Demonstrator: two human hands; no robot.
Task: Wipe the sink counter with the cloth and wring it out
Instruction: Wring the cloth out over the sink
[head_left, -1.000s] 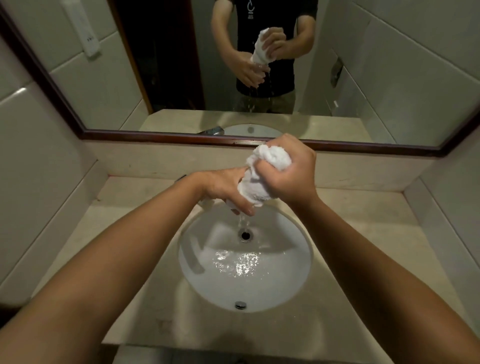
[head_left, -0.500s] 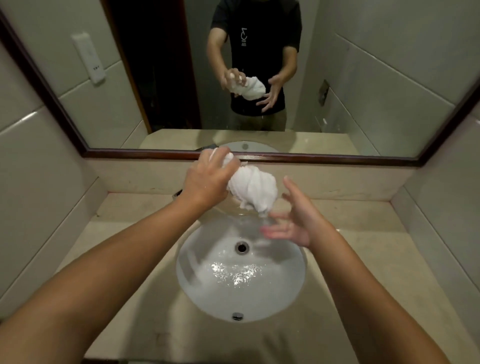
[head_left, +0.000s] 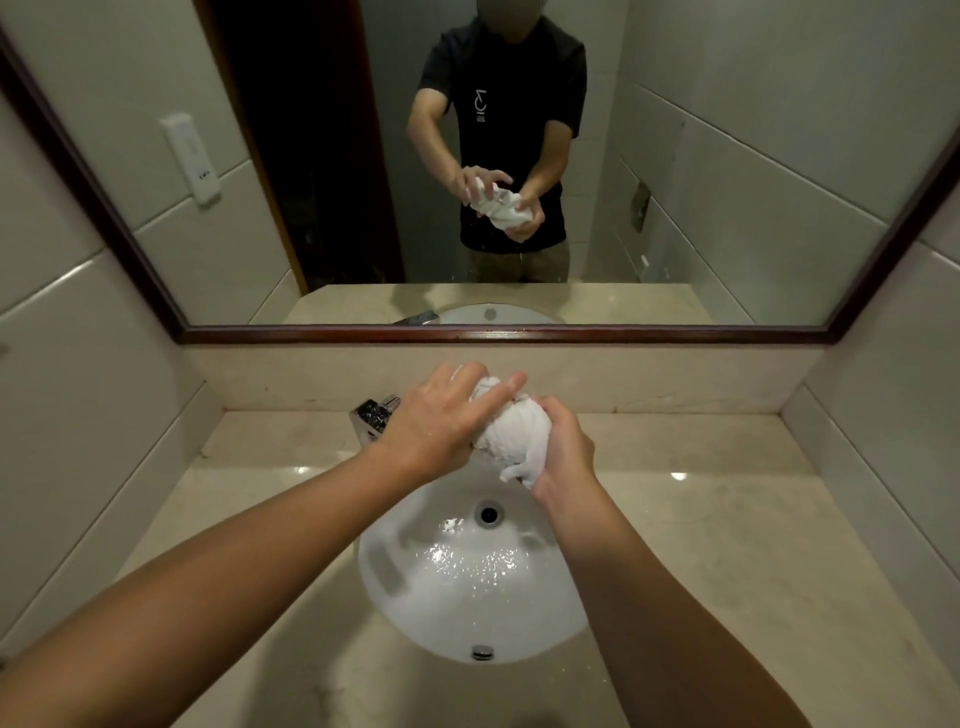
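1. White cloth (head_left: 511, 434), bunched into a wet ball, held in the air above the back rim of the sink (head_left: 415, 618), clear of the counter (head_left: 727, 519).
2. Left hand (head_left: 439, 421) laid over the cloth's left side, fingers stretched across the top, thumb side hidden underneath; whether truly clamped cannot be told from here, though the reflection shows fingers wrapped over the bundle.
3. Right hand (head_left: 563, 449) curled round the cloth's right side from below, gripping it, a loose tail of fabric hanging by the wrist.
4. Chrome faucet (head_left: 375, 418) just behind the sink's left back rim, partly hidden by the left hand.
5. Water pooled and glinting in the sink, drain (head_left: 489, 514) towards the back.
6. Dark-framed mirror (head_left: 727, 156) on the wall behind the sink, reflecting both hands on the cloth.
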